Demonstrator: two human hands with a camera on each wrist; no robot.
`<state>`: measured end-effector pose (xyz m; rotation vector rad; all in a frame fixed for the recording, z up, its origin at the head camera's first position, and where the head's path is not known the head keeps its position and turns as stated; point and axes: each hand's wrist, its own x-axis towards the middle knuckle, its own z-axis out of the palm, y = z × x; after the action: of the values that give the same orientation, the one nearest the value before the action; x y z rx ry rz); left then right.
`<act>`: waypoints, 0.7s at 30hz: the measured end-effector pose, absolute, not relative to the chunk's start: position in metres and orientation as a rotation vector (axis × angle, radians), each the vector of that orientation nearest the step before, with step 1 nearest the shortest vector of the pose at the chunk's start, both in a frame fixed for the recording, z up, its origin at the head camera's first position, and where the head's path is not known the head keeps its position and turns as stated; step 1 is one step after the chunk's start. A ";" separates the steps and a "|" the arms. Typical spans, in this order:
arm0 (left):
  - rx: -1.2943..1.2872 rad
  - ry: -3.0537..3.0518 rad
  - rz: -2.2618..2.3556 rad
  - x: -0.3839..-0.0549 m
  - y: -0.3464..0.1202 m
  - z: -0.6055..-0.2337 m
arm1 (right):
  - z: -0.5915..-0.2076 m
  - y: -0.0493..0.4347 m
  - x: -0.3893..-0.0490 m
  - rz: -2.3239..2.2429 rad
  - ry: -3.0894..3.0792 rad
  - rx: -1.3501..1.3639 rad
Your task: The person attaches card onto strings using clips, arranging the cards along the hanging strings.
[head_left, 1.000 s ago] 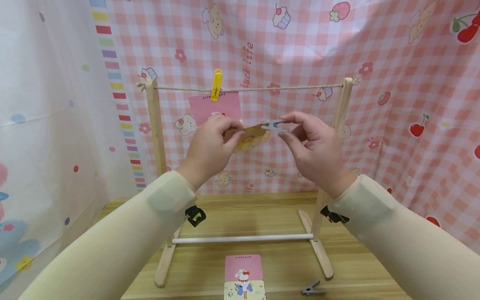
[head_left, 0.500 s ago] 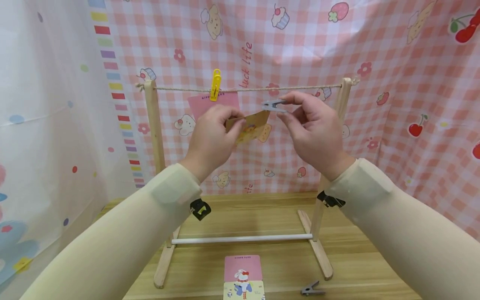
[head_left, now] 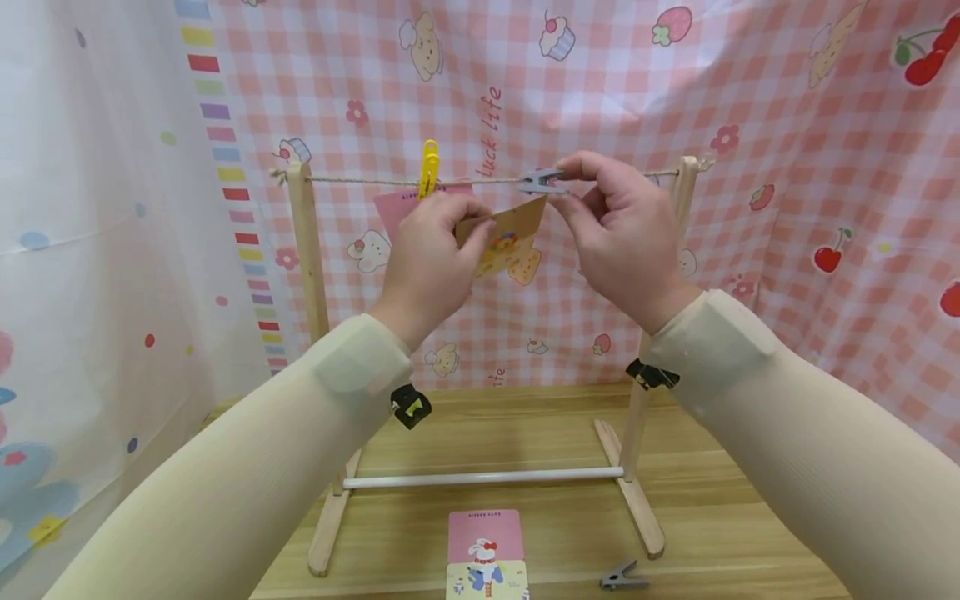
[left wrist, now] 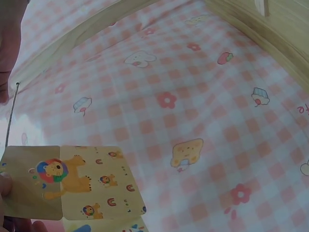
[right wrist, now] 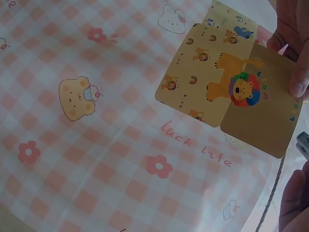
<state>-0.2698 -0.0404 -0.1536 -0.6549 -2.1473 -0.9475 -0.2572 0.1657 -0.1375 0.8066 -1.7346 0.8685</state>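
Observation:
My left hand (head_left: 435,254) pinches a brown and yellow card with a lion picture (head_left: 521,233) between thumb and fingers; the lion shows plainly on the card (right wrist: 227,87) in the right wrist view. Between thumb and forefinger, my right hand (head_left: 626,237) holds a grey clothespin (head_left: 542,181), level with the rope (head_left: 495,181) and just above the card's upper right corner. Whether its tips touch the rope or card, I cannot tell. Left of it, a yellow clothespin (head_left: 429,171) fastens a pink card (head_left: 390,208) to the rope; my left hand partly covers that card.
The rope runs between two wooden posts (head_left: 309,258) joined low down by a white rod (head_left: 483,478). On the wooden table (head_left: 405,533) in front lie a pink and yellow rabbit card (head_left: 486,542) and another grey clothespin (head_left: 622,577). A checked curtain (head_left: 600,100) hangs behind.
Both hands have risen, carrying the lion card and the grey clothespin up toward the rope. The clothespin has come level with the rope. The card's right corner has tilted upward.

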 end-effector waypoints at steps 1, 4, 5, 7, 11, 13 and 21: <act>-0.650 -2.146 -0.947 -0.270 -0.040 -0.153 | -0.136 0.165 -0.257 0.868 -1.741 0.800; -0.639 -2.149 -0.944 -0.271 -0.038 -0.151 | -0.133 0.163 -0.256 0.861 -1.772 0.757; -0.637 -2.153 -0.943 -0.271 -0.037 -0.151 | -0.132 0.163 -0.256 0.862 -1.782 0.744; -0.630 -2.160 -0.936 -0.271 -0.036 -0.150 | -0.131 0.162 -0.256 0.864 -1.799 0.723; -0.616 -2.173 -0.925 -0.271 -0.035 -0.149 | -0.129 0.161 -0.257 0.875 -1.821 0.696; -0.613 -2.174 -0.922 -0.271 -0.034 -0.149 | -0.129 0.161 -0.257 0.879 -1.839 0.678; -0.610 -2.176 -0.911 -0.271 -0.032 -0.149 | -0.127 0.161 -0.258 0.870 -1.941 0.622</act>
<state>-0.2713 -0.0323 -0.1487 -0.6097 -2.1758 -0.9106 -0.2581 0.1608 -0.1269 0.6219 -1.9407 0.8700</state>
